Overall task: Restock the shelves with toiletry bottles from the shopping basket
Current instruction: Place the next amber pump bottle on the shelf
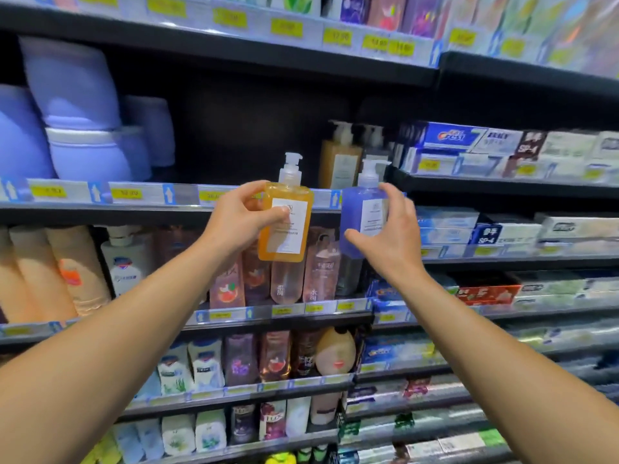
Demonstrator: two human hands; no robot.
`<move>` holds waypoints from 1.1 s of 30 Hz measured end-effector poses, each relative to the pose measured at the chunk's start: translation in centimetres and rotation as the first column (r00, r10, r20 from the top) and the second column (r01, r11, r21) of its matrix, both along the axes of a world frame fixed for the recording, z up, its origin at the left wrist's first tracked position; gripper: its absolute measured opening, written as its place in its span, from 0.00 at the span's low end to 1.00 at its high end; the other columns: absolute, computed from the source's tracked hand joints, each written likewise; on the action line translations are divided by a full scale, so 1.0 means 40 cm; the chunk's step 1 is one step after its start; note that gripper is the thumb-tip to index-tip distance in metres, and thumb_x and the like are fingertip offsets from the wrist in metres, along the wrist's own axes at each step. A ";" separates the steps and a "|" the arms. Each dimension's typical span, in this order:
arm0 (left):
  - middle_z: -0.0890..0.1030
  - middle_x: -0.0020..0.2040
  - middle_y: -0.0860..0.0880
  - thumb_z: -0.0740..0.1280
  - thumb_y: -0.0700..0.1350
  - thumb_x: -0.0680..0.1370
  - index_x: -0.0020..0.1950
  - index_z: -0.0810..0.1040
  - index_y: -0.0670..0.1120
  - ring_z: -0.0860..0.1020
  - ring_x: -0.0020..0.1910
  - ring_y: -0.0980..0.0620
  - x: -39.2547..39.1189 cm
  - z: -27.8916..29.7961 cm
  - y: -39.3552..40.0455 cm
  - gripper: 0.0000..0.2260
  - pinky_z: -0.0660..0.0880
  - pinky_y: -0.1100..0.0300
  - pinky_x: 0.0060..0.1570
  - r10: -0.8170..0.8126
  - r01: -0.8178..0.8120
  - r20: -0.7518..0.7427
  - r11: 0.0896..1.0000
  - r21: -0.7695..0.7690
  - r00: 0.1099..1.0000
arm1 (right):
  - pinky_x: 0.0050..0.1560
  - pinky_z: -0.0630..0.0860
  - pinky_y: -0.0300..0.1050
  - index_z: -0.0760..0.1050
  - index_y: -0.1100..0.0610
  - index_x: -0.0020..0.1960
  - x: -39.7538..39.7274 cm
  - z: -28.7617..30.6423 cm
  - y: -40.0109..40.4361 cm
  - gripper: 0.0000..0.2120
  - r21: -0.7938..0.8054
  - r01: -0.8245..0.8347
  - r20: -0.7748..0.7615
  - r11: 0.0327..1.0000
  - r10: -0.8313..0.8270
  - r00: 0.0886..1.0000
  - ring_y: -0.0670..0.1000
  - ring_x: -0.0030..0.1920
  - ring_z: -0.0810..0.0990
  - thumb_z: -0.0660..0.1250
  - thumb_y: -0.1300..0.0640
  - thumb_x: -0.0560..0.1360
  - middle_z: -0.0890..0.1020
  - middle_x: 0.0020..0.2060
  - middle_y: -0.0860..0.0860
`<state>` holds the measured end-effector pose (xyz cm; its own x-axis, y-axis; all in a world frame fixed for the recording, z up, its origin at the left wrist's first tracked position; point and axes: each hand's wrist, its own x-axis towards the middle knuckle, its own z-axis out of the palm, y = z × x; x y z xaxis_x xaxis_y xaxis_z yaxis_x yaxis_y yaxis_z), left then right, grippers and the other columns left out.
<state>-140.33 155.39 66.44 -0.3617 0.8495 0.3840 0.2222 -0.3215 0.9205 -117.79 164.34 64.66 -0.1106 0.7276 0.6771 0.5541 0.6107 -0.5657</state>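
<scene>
left hand (246, 212): just left of frame centre, gripping the orange pump bottle (285, 222). Thumb on the white label, fingers curled over the bottle's upper left shoulder.
orange pump bottle: upright with a slight tilt, clear pump head at its 12 o'clock. Held in the air in front of the shelf edge (187, 195), not resting on anything.
right hand (385, 236): at 3 o'clock from the orange bottle, holding the blue pump bottle (363, 216). Fingers wrap its right side, thumb stretches under and across the lower front.
blue pump bottle: upright, white label facing camera, white pump on top. Just beside the orange one, a narrow gap between them, not touching. Also held in the air at shelf-edge height.
target shelf: the black shelf behind the bottles. Dark open space at 11 o'clock from the orange bottle.
amber pump bottle (340, 162): already standing on that shelf, at 12 o'clock from the gap between the two held bottles. At least one more pump bottle beside it; details too blurred.
purple tubs (77, 128): stacked at the shelf's far left, 9 to 10 o'clock from the hands.
toothpaste boxes (485, 149): stacked on the neighbouring bay, 2 to 3 o'clock from the blue bottle.
lower shelves: body wash and shampoo bottles (288, 276) in rows at 6 o'clock from the hands.
price tags (127, 194): yellow, along the shelf edges; print unreadable.
shopping basket: out of frame.
</scene>
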 end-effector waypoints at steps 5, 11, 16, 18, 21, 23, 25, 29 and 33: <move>0.85 0.50 0.50 0.77 0.42 0.71 0.59 0.79 0.55 0.84 0.50 0.51 0.031 0.024 0.061 0.18 0.81 0.47 0.51 0.023 -0.023 -0.037 1.000 0.006 0.999 | 0.55 0.64 0.39 0.63 0.49 0.70 0.030 0.123 0.112 0.39 0.078 0.017 -0.110 0.997 -0.008 0.994 0.42 0.57 0.67 0.77 0.51 0.63 0.69 0.66 0.49; 0.85 0.49 0.50 0.77 0.42 0.71 0.56 0.79 0.57 0.84 0.49 0.52 0.049 0.039 0.100 0.17 0.82 0.48 0.49 0.030 -0.029 -0.026 0.999 0.032 0.999 | 0.52 0.65 0.40 0.63 0.49 0.69 0.016 0.183 0.200 0.38 0.138 0.010 -0.160 0.990 0.013 0.987 0.45 0.59 0.69 0.77 0.52 0.63 0.68 0.65 0.49; 0.85 0.49 0.50 0.76 0.41 0.71 0.59 0.79 0.55 0.84 0.48 0.53 0.059 0.046 0.130 0.19 0.82 0.50 0.49 0.037 -0.037 -0.003 0.999 0.030 0.999 | 0.51 0.64 0.33 0.64 0.50 0.69 -0.026 0.170 0.248 0.37 0.128 -0.014 -0.192 0.992 0.038 0.981 0.48 0.62 0.70 0.77 0.54 0.65 0.68 0.65 0.50; 0.85 0.49 0.51 0.76 0.41 0.71 0.59 0.78 0.56 0.84 0.48 0.54 0.061 0.047 0.140 0.19 0.82 0.50 0.50 0.045 -0.045 -0.003 0.999 0.029 0.999 | 0.52 0.64 0.34 0.63 0.51 0.69 -0.041 0.165 0.267 0.37 0.112 -0.009 -0.213 0.994 0.032 0.977 0.48 0.62 0.69 0.77 0.54 0.65 0.67 0.65 0.50; 0.85 0.49 0.52 0.76 0.42 0.71 0.56 0.78 0.58 0.84 0.49 0.54 0.059 0.049 0.152 0.18 0.81 0.49 0.51 0.059 -0.058 -0.021 0.998 0.020 0.998 | 0.52 0.66 0.37 0.64 0.51 0.68 -0.052 0.150 0.289 0.36 0.112 0.016 -0.199 0.994 0.007 0.980 0.46 0.60 0.68 0.77 0.54 0.65 0.67 0.65 0.50; 0.85 0.48 0.52 0.76 0.43 0.71 0.55 0.78 0.59 0.84 0.49 0.54 0.057 0.049 0.159 0.17 0.81 0.49 0.50 0.053 -0.053 -0.017 0.998 0.017 0.998 | 0.51 0.67 0.42 0.63 0.50 0.68 -0.052 0.132 0.295 0.36 0.102 0.030 -0.157 0.994 -0.014 0.988 0.44 0.56 0.67 0.77 0.54 0.65 0.67 0.65 0.50; 0.86 0.47 0.52 0.76 0.43 0.72 0.56 0.79 0.59 0.84 0.48 0.54 0.056 0.049 0.166 0.17 0.82 0.50 0.48 0.046 -0.046 -0.002 0.999 0.014 0.999 | 0.50 0.65 0.43 0.63 0.50 0.68 -0.053 0.109 0.299 0.35 0.074 0.055 -0.106 0.996 -0.047 0.993 0.45 0.56 0.67 0.76 0.52 0.66 0.66 0.65 0.51; 0.86 0.46 0.53 0.76 0.43 0.72 0.56 0.79 0.58 0.84 0.47 0.54 0.056 0.048 0.178 0.17 0.82 0.54 0.43 0.038 -0.038 0.000 0.999 0.007 0.999 | 0.53 0.64 0.40 0.63 0.55 0.68 -0.057 0.103 0.298 0.35 0.084 0.137 -0.036 0.987 -0.134 0.990 0.54 0.62 0.69 0.75 0.49 0.68 0.65 0.65 0.53; 0.85 0.47 0.53 0.76 0.44 0.72 0.57 0.79 0.58 0.84 0.48 0.54 0.056 0.048 0.183 0.17 0.82 0.54 0.44 0.044 -0.044 -0.008 0.999 0.002 0.999 | 0.63 0.67 0.47 0.66 0.57 0.66 -0.056 0.116 0.281 0.32 0.264 0.201 0.062 0.943 -0.224 0.973 0.57 0.65 0.66 0.74 0.49 0.69 0.66 0.67 0.55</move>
<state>-138.07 162.70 68.38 -0.3950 0.8324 0.3886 0.2438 -0.3129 0.9180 -120.02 175.59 69.31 -0.0416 0.5460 0.8368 0.7283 0.5899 -0.3487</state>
